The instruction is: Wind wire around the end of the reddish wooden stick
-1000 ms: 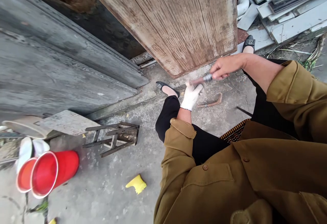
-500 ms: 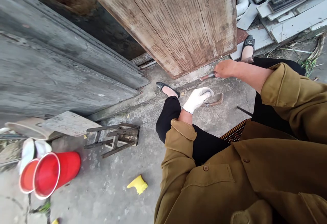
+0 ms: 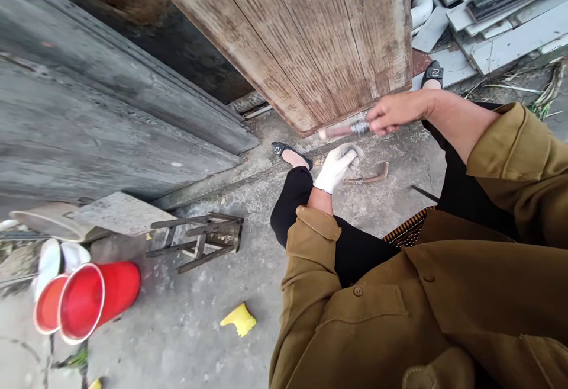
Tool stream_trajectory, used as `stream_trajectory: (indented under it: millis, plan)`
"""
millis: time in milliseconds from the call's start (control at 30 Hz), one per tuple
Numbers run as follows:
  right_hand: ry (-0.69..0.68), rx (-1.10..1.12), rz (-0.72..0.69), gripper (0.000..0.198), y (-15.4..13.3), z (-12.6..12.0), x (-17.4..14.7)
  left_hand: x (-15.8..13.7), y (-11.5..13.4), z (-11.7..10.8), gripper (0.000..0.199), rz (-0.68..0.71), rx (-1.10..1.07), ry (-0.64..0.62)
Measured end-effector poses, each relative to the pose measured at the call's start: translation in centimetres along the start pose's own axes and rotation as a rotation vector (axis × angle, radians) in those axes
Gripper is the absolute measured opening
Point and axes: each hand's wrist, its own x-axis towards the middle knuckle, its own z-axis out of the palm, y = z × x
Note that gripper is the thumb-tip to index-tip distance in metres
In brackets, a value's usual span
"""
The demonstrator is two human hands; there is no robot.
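Observation:
My right hand, bare, is closed around a reddish-brown rod wrapped with wire. The rod points left, and its far end is blurred. Below and to the left, my left hand wears a white glove with its fingers curled in; what they hold, if anything, is hidden. A second brownish rod, curved and bound with wire, lies on the concrete just right of the gloved hand, apart from it. A wooden door panel stands just beyond both hands.
My feet in black shoes flank the work area. To the left are a small wooden stool, red buckets and a yellow scrap. Stacked boards lie at upper right. A grey plank wall borders the left.
My right hand has shifted slightly, swinging the wire-wrapped rod out further left so more of it shows. My gloved left hand has moved a little left, curling its fingers more.

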Motion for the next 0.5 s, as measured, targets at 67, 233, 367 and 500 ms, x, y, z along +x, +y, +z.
stream_trajectory:
  millis: [67,233,367,500]
  plan:
    - [0.321,0.026,0.028,0.027,0.6,-1.0,0.0,0.0,-0.3,0.3,0.027,-0.050,-0.048,-0.078]
    - [0.596,-0.276,0.212,0.037,1.8,-1.5,1.5,-0.1,-0.2,0.8,0.045,-0.055,-0.158,-0.330]
    - [0.432,-0.734,0.351,0.046,1.7,0.0,2.9,-0.6,0.5,0.7,0.042,-0.017,-0.162,-0.399]
    - [0.157,-0.843,0.426,0.028,1.8,2.8,4.2,-1.0,0.3,0.3,0.027,-0.028,-0.077,-0.309]
